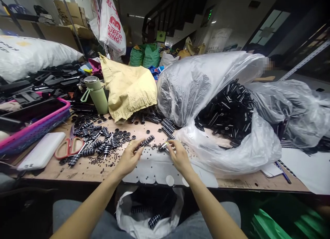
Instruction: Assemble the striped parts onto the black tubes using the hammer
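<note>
My left hand is closed around a black ribbed roller with pale stripes, which sticks out past the fingertips to the right. My right hand pinches a short, shiny black piece, partly hidden by the fingers. A small gap separates the two parts, both just above the wooden table. Tiny dark rings are scattered around and under my hands. To the left lies a heap of similar ribbed rollers, some with metal rods, beside flat black discs.
Orange-handled scissors, a white flat box and a pink-rimmed basket are at left. A green bottle stands behind. At right, a clear plastic bag spills black parts. An open white sack holding rollers is below the table edge.
</note>
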A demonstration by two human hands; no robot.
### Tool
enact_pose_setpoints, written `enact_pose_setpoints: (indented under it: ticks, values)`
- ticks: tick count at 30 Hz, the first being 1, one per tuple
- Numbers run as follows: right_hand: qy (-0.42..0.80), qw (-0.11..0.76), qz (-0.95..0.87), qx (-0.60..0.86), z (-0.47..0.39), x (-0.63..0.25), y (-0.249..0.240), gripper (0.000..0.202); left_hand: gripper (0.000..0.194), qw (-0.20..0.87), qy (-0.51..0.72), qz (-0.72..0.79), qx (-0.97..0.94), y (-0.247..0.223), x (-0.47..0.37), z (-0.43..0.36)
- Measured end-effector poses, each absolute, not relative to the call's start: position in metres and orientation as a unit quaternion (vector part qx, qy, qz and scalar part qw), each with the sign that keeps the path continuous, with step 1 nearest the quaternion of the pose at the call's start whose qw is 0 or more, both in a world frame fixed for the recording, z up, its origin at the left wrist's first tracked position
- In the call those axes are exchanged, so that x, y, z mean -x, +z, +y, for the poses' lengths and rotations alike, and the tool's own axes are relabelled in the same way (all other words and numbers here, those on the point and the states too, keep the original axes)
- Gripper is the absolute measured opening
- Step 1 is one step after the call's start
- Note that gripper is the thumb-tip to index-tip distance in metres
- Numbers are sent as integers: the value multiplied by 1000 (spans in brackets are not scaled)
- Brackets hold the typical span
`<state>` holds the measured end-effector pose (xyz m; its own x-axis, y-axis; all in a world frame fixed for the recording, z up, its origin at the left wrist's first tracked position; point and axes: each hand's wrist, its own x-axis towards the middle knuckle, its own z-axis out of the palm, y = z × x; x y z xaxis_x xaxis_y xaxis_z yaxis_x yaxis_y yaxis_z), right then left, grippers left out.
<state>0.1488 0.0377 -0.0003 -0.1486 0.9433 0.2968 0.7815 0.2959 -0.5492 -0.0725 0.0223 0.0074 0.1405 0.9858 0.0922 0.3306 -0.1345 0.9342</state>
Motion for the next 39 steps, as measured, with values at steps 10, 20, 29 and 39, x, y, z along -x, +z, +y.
enact_pose_setpoints:
  ticks: [10,20,29,39]
  values:
    - [106,161,-769,609,133,-118,-21,18,27,191,168,547,-798,15,65,24]
    - [217,248,-744,582,122,-111,-18,17,32,259,437,515,-691,-31,29,28]
    - [358,368,-677,527,54,-111,-9,20,39,321,407,525,-675,-30,22,19]
    - [283,409,-741,452,37,-107,-4,24,37,354,402,523,-663,-21,30,14]
